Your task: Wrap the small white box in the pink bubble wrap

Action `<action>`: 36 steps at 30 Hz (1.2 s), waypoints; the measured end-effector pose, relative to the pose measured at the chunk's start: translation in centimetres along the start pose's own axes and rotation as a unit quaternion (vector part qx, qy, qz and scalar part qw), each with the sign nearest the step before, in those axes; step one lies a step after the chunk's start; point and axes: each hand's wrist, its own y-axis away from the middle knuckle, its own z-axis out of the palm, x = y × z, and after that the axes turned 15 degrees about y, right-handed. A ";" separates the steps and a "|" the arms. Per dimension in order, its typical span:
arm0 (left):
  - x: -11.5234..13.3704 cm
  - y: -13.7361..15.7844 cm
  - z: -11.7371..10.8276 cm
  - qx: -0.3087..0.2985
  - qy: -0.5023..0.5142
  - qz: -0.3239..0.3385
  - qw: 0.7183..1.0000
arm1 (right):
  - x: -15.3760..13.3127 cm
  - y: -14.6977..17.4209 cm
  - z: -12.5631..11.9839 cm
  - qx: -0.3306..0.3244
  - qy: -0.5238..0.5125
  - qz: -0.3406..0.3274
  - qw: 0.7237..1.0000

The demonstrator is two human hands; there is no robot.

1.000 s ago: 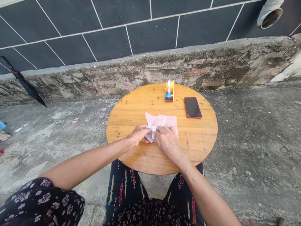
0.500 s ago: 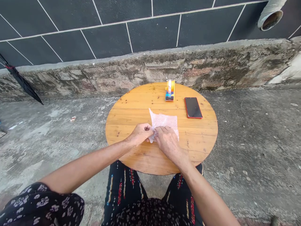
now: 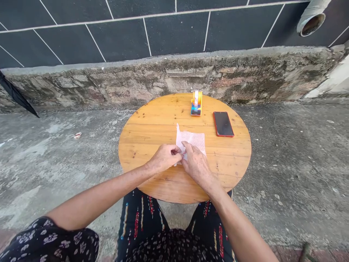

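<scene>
A small sheet of whitish, see-through bubble wrap point(image 3: 192, 137) lies on the round wooden table point(image 3: 152, 123) in front of me. Its left edge is folded inward, and one corner sticks up at the far left. My left hand point(image 3: 166, 157) pinches this left edge between thumb and fingers. Over the near part of the sheet rests my right hand point(image 3: 196, 163), its thumb and forefinger apart, close to the left fingertips. Whatever lies inside the fold is hidden by my fingers.
A yellow and blue tape dispenser point(image 3: 196, 103) stands at the table's far edge. To its right lies a phone point(image 3: 223, 124) in a red case. A low stone ledge point(image 3: 131, 85) runs behind the table, and a folded black umbrella point(image 3: 17, 94) leans at the far left.
My left hand has shifted slightly right, turning the wrap's left edge inward. My right thumb and forefinger have spread apart. The view has moved a little.
</scene>
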 end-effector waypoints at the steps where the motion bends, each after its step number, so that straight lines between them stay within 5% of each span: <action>1: 0.2 0.1 -0.2 -0.019 0.001 -0.003 1.000 | 0.0 0.0 -0.1 0.000 -0.010 0.001 1.000; 5: 0.6 0.1 -1.2 -0.098 0.002 -0.014 0.995 | 0.7 0.2 -0.2 -0.003 -0.066 -0.016 0.998; 9: 0.1 0.3 -1.5 -0.123 -0.088 0.102 0.983 | 2.0 0.3 0.1 0.003 -0.123 -0.031 0.992; 16: -1.8 1.3 -1.1 -0.089 -0.298 0.308 0.899 | 2.7 0.1 0.4 0.029 -0.161 -0.056 0.985; 21: -3.3 1.0 -1.4 -0.077 -0.324 0.397 0.856 | 2.8 0.1 0.1 0.026 -0.166 -0.061 0.984; 36: -4.2 1.8 0.5 -0.026 -0.283 0.416 0.864 | 3.6 0.1 -0.2 -0.006 -0.214 -0.074 0.974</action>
